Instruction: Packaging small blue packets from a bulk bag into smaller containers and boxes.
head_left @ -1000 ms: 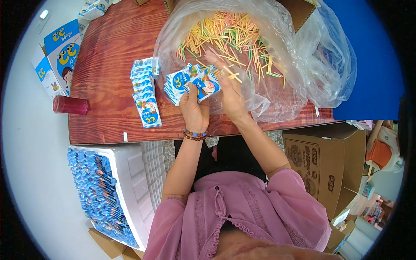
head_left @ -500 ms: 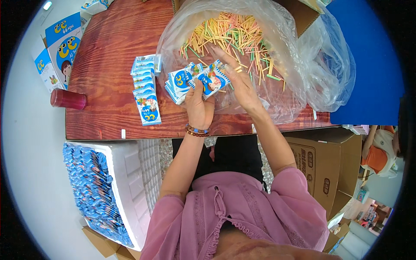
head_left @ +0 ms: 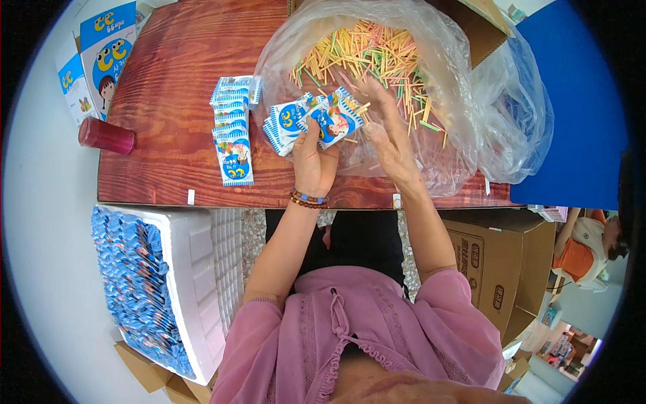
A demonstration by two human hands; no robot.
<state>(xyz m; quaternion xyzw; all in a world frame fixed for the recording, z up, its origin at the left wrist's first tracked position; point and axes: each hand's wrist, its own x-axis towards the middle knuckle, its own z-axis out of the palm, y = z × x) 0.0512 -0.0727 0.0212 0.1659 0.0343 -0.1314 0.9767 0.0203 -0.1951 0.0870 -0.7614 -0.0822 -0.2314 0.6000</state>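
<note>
1. The table [head_left: 148, 155] is reddish brown with a streaked wood grain, its near edge bowed by the lens and dotted with small white tabs [head_left: 191, 196].
2. Above the table, the left hand [head_left: 315, 163] has its fingers closed on a fan of blue-and-white packets [head_left: 333, 126], the thumb on top.
3. The right hand [head_left: 396, 148] is just beside the fan, its fingers extended and blurred; I cannot tell whether they grip anything. Pale stick ends show between it and the front packet.
4. Beyond the hands, a clear plastic bag [head_left: 447, 87] spreads over the table with loose yellow, pink and green sticks [head_left: 363, 54] inside.
5. Left of the fan, an overlapping row of packets [head_left: 232, 135] lies on the wood; a red tumbler [head_left: 108, 136] is at the left edge, near printed boxes [head_left: 108, 60].
6. Below the near edge are a white foam box [head_left: 192, 269] packed with blue packets [head_left: 138, 283], left, and a brown carton [head_left: 484, 262], right.
7. A white wall [head_left: 40, 202] fills the left; far right, beyond a blue panel [head_left: 572, 108], part of another person [head_left: 582, 249] shows.
</note>
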